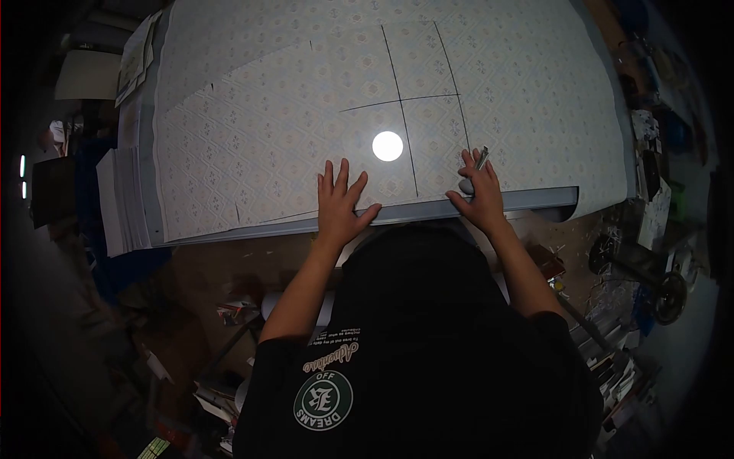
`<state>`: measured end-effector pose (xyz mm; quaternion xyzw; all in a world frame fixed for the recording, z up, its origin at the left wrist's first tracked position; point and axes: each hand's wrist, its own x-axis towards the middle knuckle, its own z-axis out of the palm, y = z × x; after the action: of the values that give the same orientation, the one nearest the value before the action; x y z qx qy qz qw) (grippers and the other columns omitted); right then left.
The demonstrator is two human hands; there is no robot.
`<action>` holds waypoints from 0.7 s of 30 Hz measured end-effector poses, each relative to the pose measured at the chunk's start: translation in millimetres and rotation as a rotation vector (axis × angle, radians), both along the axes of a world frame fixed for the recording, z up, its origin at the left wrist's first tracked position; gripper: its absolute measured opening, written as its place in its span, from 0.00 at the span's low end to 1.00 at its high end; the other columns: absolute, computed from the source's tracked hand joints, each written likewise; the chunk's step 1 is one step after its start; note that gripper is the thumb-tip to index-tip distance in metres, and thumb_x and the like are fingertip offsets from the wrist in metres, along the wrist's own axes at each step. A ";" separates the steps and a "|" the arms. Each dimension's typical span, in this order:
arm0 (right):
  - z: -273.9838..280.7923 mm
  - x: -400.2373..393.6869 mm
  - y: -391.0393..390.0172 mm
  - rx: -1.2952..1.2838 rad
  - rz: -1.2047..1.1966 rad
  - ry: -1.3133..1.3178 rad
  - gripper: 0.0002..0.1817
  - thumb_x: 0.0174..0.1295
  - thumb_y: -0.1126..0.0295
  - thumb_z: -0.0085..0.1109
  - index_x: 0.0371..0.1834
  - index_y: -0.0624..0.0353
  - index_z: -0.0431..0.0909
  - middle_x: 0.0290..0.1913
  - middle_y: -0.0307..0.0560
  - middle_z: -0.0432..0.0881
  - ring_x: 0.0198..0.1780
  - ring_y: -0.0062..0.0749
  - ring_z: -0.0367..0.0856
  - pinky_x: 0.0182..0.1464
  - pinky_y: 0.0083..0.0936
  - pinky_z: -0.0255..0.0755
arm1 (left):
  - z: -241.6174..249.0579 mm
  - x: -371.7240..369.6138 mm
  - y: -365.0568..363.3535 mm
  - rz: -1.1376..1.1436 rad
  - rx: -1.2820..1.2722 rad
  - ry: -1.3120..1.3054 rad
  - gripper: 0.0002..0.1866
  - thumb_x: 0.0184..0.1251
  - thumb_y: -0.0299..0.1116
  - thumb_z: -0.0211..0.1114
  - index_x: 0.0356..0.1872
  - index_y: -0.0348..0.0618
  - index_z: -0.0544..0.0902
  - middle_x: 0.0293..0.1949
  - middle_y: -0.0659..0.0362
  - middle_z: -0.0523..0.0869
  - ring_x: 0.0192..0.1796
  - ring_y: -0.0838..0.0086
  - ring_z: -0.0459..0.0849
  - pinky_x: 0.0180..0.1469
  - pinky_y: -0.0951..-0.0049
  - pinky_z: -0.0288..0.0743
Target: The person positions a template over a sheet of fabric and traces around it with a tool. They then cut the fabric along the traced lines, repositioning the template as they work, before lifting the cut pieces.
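A large pale patterned sheet covers the table, with long dark lines crossing on its right half and a few short dark marks on the left. My left hand lies flat near the sheet's front edge, fingers spread, holding nothing. Farther right, my right hand rests by the end of one dark line. Between its fingers is what looks like a utility knife, its slim metallic end pointing away from me and its grey rounded end by the thumb. Part of it is hidden by the fingers.
A grey table edge runs along the front, and the sheet curls over it at the right. Stacked white papers stand at the left. A bright round light spot falls on the sheet between my hands. Clutter and a dark round wheel-like part are at lower right.
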<state>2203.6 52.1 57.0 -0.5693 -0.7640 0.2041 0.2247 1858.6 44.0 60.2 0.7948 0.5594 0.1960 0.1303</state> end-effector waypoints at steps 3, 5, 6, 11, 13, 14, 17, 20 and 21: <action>-2.0 0.9 0.8 0.007 0.003 0.006 0.27 0.60 0.58 0.76 0.56 0.55 0.74 0.80 0.55 0.68 0.84 0.54 0.58 0.82 0.53 0.49 | 0.6 0.2 0.7 0.000 -0.002 -0.003 0.38 0.56 0.52 0.79 0.69 0.50 0.82 0.81 0.42 0.64 0.83 0.34 0.53 0.76 0.25 0.48; -2.8 0.8 0.1 -0.010 0.004 0.023 0.28 0.58 0.62 0.78 0.57 0.54 0.72 0.81 0.55 0.67 0.85 0.54 0.56 0.82 0.55 0.47 | 1.4 0.4 0.0 -0.002 -0.012 0.001 0.38 0.57 0.54 0.78 0.68 0.50 0.82 0.81 0.42 0.63 0.83 0.33 0.52 0.76 0.26 0.48; -3.0 1.1 0.3 -0.005 0.004 0.024 0.28 0.58 0.62 0.78 0.57 0.54 0.72 0.81 0.55 0.67 0.85 0.54 0.56 0.82 0.55 0.47 | 1.7 0.6 -0.1 -0.002 -0.007 0.002 0.38 0.57 0.54 0.78 0.68 0.50 0.82 0.81 0.42 0.63 0.83 0.33 0.52 0.76 0.26 0.48; -3.2 1.1 0.3 -0.008 0.010 0.023 0.28 0.58 0.62 0.78 0.56 0.55 0.72 0.81 0.55 0.67 0.85 0.54 0.56 0.82 0.55 0.47 | 0.3 -0.1 0.2 -0.004 -0.006 0.001 0.38 0.57 0.54 0.78 0.68 0.50 0.82 0.81 0.42 0.63 0.83 0.33 0.52 0.76 0.26 0.49; -2.7 0.9 0.7 -0.010 0.010 0.022 0.28 0.58 0.62 0.78 0.57 0.55 0.72 0.81 0.55 0.67 0.85 0.54 0.56 0.82 0.55 0.47 | -0.4 -0.5 0.6 -0.006 -0.005 0.003 0.38 0.57 0.54 0.78 0.68 0.50 0.82 0.81 0.42 0.63 0.83 0.33 0.52 0.76 0.25 0.49; -2.3 0.8 0.5 -0.013 0.011 0.020 0.28 0.58 0.62 0.78 0.57 0.55 0.72 0.81 0.55 0.67 0.85 0.54 0.56 0.82 0.55 0.47 | -0.3 -0.4 0.3 -0.006 -0.006 0.005 0.38 0.57 0.54 0.78 0.68 0.50 0.82 0.81 0.42 0.63 0.83 0.33 0.53 0.76 0.25 0.49; -1.5 1.2 1.6 0.003 0.015 0.015 0.27 0.59 0.59 0.77 0.57 0.55 0.74 0.79 0.57 0.69 0.83 0.57 0.59 0.81 0.54 0.50 | 0.9 -0.1 0.7 -0.004 -0.015 0.013 0.38 0.57 0.54 0.78 0.68 0.50 0.82 0.81 0.42 0.63 0.83 0.34 0.52 0.76 0.26 0.49; -1.2 1.4 2.1 0.013 0.015 0.025 0.28 0.59 0.58 0.76 0.57 0.56 0.73 0.79 0.57 0.69 0.83 0.58 0.58 0.82 0.53 0.49 | 2.5 0.2 1.2 0.000 -0.025 0.024 0.37 0.57 0.54 0.78 0.67 0.50 0.82 0.81 0.42 0.63 0.83 0.34 0.52 0.77 0.27 0.49; -0.2 1.7 1.4 -0.001 0.019 0.023 0.28 0.59 0.58 0.76 0.57 0.56 0.73 0.79 0.57 0.69 0.83 0.58 0.58 0.82 0.53 0.49 | 2.2 -0.1 0.5 0.003 -0.040 0.022 0.37 0.57 0.54 0.78 0.67 0.50 0.82 0.81 0.42 0.63 0.83 0.34 0.52 0.77 0.27 0.49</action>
<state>2205.3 53.5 56.8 -0.5598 -0.7665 0.2134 0.2313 1858.4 44.5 62.4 0.7933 0.5658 0.1763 0.1395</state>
